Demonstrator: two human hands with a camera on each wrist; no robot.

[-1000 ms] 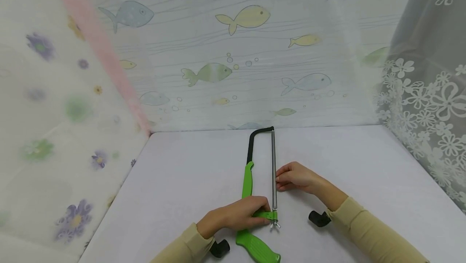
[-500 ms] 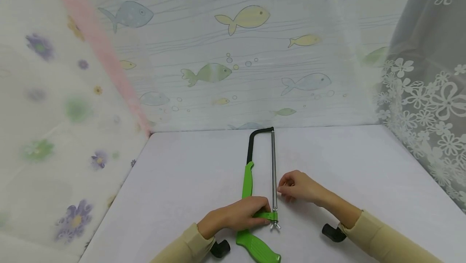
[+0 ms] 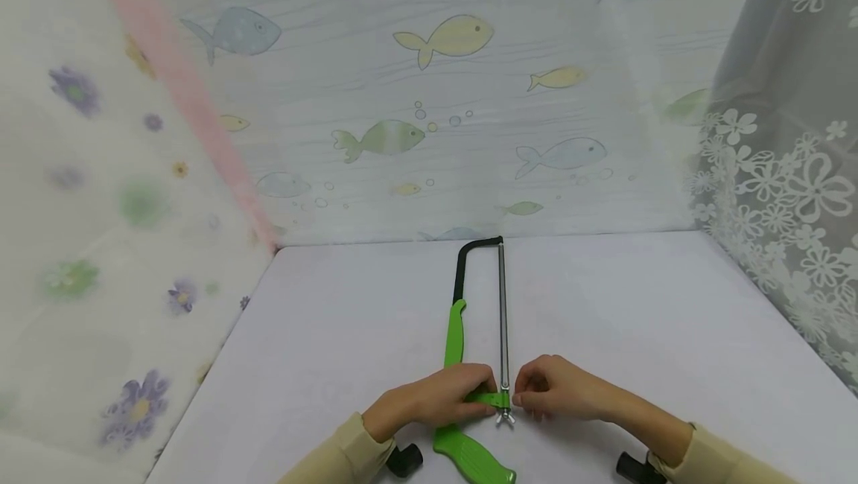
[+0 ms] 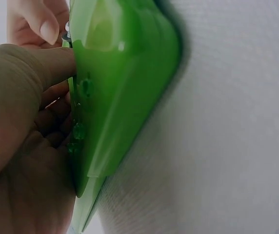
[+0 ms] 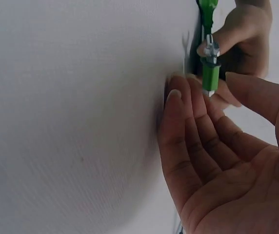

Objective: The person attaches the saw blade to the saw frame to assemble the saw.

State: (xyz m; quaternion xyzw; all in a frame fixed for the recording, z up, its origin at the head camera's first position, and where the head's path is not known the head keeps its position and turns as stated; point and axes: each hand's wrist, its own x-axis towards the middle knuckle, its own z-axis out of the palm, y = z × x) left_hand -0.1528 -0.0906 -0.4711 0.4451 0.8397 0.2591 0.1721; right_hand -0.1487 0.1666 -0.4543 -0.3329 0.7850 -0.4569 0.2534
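A hacksaw (image 3: 454, 335) with a green frame and handle (image 3: 477, 458) lies on the white table, its black front bow pointing away from me. My left hand (image 3: 442, 396) grips the green crosspiece (image 3: 492, 399) at the near end of the blade (image 3: 503, 313). Just below that crosspiece sits a silver wing nut (image 3: 506, 418). My right hand (image 3: 563, 389) is beside the blade's near end, to its right. In the right wrist view, its fingers (image 5: 176, 131) extend with the thumb apart and hold nothing. The left wrist view shows the green frame (image 4: 115, 87) close up.
The white table (image 3: 348, 305) reaches back to a fish-patterned curtain (image 3: 469, 126). Flowered cloth (image 3: 134, 283) hangs on the left and lace (image 3: 791, 193) on the right. A black wrist device (image 3: 405, 460) is beneath the left sleeve, another (image 3: 638, 467) by the right.
My right hand has slid along the blade toward me, from its middle down to the crosspiece end. The left hand and the hacksaw have stayed in place.
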